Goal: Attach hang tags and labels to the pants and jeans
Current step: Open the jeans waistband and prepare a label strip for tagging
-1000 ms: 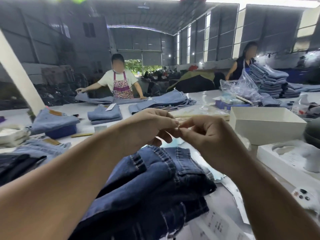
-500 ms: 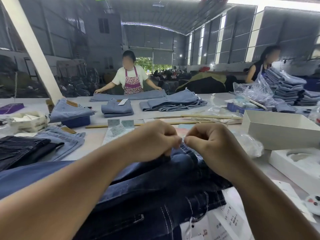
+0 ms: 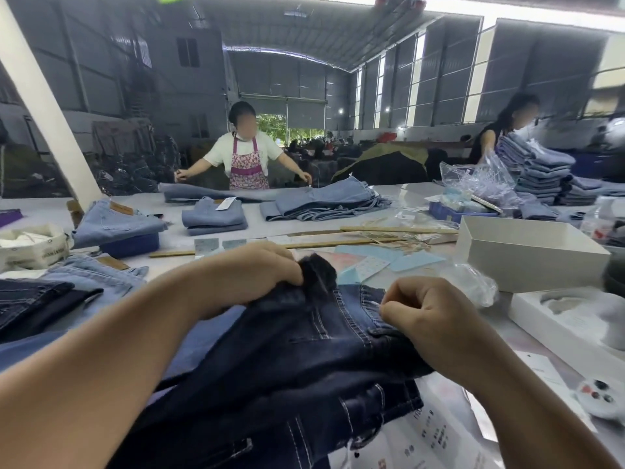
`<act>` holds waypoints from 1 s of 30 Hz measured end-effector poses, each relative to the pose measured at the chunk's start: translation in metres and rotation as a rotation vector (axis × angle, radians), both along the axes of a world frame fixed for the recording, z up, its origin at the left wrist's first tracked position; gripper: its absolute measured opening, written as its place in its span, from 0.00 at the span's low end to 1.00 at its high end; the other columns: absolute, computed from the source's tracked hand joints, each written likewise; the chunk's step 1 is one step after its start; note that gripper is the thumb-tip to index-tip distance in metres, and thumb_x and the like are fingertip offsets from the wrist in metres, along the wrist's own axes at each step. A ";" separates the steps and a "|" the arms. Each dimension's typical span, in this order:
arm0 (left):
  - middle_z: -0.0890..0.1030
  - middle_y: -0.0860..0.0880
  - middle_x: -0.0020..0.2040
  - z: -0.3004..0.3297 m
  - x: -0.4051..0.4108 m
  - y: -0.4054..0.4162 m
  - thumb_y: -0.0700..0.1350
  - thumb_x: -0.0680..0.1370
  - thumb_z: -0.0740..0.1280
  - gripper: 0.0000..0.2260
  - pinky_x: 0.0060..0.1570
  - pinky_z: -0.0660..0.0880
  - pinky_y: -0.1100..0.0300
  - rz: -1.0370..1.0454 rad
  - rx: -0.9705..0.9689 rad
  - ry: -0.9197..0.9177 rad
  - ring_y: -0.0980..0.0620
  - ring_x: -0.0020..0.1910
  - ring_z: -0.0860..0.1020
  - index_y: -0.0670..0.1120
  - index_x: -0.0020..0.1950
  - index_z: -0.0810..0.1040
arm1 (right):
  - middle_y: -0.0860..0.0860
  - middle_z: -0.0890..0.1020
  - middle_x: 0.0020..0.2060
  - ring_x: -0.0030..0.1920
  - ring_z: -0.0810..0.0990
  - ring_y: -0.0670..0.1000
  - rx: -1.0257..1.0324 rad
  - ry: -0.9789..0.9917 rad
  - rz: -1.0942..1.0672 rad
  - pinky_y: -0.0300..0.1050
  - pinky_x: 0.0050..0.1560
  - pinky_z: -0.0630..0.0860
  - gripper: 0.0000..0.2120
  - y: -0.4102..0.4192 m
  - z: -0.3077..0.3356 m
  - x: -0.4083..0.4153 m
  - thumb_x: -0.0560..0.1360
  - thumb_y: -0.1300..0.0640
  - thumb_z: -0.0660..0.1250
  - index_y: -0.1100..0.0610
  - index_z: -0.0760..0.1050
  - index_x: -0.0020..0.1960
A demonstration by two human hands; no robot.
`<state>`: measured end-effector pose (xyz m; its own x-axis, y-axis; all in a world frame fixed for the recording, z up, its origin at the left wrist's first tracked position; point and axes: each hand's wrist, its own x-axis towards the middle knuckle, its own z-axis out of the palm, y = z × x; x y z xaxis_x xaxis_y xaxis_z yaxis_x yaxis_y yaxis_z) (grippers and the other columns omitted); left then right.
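Note:
A pair of dark blue jeans [image 3: 304, 353] lies bunched on the table right in front of me. My left hand [image 3: 260, 272] grips a raised fold of the waistband at its far edge. My right hand [image 3: 429, 316] is curled at the jeans' right edge, thumb and fingers pinched together on something thin and pale that I cannot make out. Light blue and patterned hang tags [image 3: 389, 262] lie just beyond the jeans. White printed labels [image 3: 436, 438] poke out from under the jeans at the near right.
Dark and light jeans [image 3: 50, 292] are piled at left. An open white box [image 3: 527, 252] and a white moulded tray [image 3: 571, 316] stand at right. Wooden sticks [image 3: 372, 238] and folded light jeans [image 3: 213, 216] lie mid-table. Two people work at the far side.
My hands have parted and dropped onto the jeans: the left now grips a waistband fold, the right has moved right and down. The view has tilted slightly.

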<state>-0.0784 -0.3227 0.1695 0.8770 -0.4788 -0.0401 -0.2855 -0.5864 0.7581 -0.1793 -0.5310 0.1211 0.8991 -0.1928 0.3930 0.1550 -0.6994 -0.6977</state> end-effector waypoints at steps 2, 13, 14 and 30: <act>0.81 0.46 0.35 0.001 0.010 0.011 0.49 0.67 0.68 0.09 0.42 0.73 0.53 0.135 -0.050 -0.046 0.47 0.37 0.78 0.43 0.37 0.81 | 0.43 0.73 0.23 0.26 0.69 0.41 -0.016 -0.014 0.009 0.41 0.31 0.69 0.11 -0.001 0.001 0.001 0.72 0.57 0.68 0.51 0.74 0.31; 0.74 0.61 0.53 -0.005 -0.020 -0.032 0.40 0.74 0.64 0.13 0.52 0.71 0.64 -0.272 0.244 -0.515 0.59 0.52 0.73 0.58 0.48 0.81 | 0.46 0.74 0.20 0.23 0.70 0.43 0.174 0.053 0.058 0.45 0.28 0.71 0.11 -0.006 -0.023 -0.003 0.73 0.60 0.68 0.54 0.78 0.32; 0.77 0.60 0.51 -0.005 -0.026 -0.045 0.44 0.75 0.66 0.09 0.49 0.74 0.63 -0.337 0.277 -0.463 0.59 0.50 0.75 0.57 0.46 0.82 | 0.47 0.73 0.19 0.22 0.69 0.43 0.189 0.062 0.056 0.44 0.28 0.69 0.11 -0.008 -0.024 -0.005 0.73 0.62 0.67 0.54 0.78 0.32; 0.80 0.51 0.36 -0.007 0.012 -0.100 0.43 0.76 0.70 0.07 0.46 0.76 0.57 -0.552 0.270 0.329 0.52 0.39 0.79 0.50 0.38 0.80 | 0.45 0.68 0.23 0.26 0.66 0.43 0.223 -0.023 0.001 0.36 0.28 0.62 0.07 -0.012 -0.040 -0.022 0.67 0.51 0.66 0.54 0.77 0.35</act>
<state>-0.0666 -0.4226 0.1623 0.4300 -0.7869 -0.4426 -0.3766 -0.6019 0.7042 -0.2016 -0.5426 0.0815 0.8909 -0.2760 0.3608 0.1734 -0.5276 -0.8316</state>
